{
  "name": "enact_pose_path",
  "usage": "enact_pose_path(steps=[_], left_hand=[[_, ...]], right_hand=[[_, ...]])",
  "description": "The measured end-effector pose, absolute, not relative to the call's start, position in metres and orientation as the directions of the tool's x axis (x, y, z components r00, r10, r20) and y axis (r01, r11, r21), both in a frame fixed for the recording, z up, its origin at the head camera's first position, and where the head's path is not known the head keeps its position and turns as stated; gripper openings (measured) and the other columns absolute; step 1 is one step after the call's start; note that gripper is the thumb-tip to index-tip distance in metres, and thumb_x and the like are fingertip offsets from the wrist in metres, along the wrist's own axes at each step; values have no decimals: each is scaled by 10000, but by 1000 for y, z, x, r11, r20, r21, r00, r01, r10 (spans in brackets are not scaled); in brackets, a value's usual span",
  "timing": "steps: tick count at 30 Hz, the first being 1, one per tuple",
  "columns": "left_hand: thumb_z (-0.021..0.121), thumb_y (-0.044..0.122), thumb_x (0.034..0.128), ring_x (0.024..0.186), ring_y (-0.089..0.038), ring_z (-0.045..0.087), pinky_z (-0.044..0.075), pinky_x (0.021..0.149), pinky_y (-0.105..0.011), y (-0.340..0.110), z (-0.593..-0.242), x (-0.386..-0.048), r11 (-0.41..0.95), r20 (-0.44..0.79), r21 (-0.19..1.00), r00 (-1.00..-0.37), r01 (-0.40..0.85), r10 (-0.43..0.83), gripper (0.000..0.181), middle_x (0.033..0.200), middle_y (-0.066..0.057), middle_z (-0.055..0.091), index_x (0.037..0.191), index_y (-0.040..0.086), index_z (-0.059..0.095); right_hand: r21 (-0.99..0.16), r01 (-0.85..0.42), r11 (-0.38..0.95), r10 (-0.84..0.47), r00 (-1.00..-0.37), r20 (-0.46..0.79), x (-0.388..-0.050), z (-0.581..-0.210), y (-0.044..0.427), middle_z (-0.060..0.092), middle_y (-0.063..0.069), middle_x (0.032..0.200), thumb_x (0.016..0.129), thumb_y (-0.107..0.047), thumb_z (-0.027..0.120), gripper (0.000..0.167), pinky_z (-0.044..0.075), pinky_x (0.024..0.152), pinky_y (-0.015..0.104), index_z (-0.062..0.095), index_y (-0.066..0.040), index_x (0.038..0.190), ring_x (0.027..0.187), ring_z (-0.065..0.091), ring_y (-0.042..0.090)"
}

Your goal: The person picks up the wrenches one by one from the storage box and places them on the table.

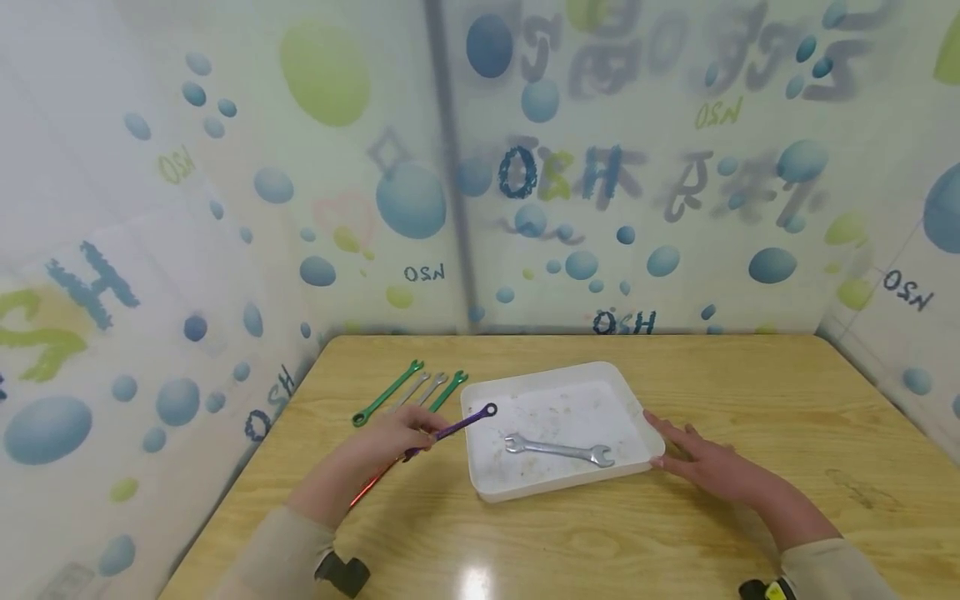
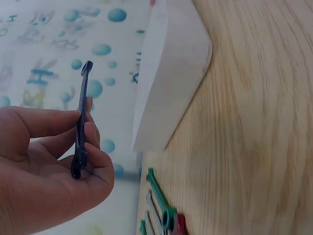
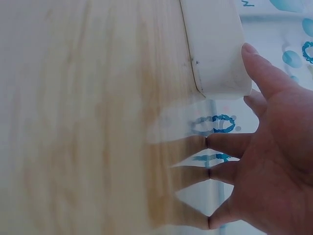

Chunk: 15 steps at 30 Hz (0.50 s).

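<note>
In the head view my left hand pinches a purple wrench, its ring end reaching over the left rim of a white tray. The left wrist view shows the same wrench, dark there, between the thumb and fingers of my left hand. Inside the tray lies a silver open-end wrench. My right hand touches the tray's right side with its fingers spread. Seen from the right wrist, the thumb of my right hand is against the tray's corner.
Left of the tray, a green wrench, two small silver wrenches and another green wrench lie side by side. A red wrench is partly hidden below my left hand. All rest on a wooden table against a patterned wall covering.
</note>
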State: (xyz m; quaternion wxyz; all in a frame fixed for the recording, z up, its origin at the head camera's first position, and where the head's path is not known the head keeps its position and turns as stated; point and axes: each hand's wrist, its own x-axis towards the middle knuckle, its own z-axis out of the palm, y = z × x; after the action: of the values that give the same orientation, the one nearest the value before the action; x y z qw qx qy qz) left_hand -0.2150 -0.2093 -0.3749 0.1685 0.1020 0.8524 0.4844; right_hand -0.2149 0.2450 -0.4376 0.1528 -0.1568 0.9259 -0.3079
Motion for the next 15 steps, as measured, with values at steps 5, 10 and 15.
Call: enact_pose_path(steps=[5,10,15], left_hand=[[582,-8,918,745,-188,535,453,642,-327,-231,-376,-211,520,-181,854,-940,-5,288,221,911,-129,610,1113,-83,654],[596,12,916,771,-174,554,472,645,-326,-251,-373,-210,594,-182,805,-947,12,266,243,960,-124,626,1134,-82,648],[588,-18,908,829,-200,574,521,724,-378,-271,-369,-210,648,-212,762,-950,-14,228,231,986,-121,627,1122,-87,642]], right_hand=[[-630,-182,755,-385,-901,-200,-215,-436,245,189,305,1535,967,-484,537,764,-53,891,820,172,-188,1569,1344,12,617],[-631,-187,753,-389,-900,-197,-214,-435,245,194,307,1533,968,-484,535,762,-50,890,821,174,-185,1568,1343,19,619],[-633,-191,750,-391,-900,-191,-215,-435,245,194,308,1532,968,-482,536,760,-52,889,821,178,-182,1568,1343,20,618]])
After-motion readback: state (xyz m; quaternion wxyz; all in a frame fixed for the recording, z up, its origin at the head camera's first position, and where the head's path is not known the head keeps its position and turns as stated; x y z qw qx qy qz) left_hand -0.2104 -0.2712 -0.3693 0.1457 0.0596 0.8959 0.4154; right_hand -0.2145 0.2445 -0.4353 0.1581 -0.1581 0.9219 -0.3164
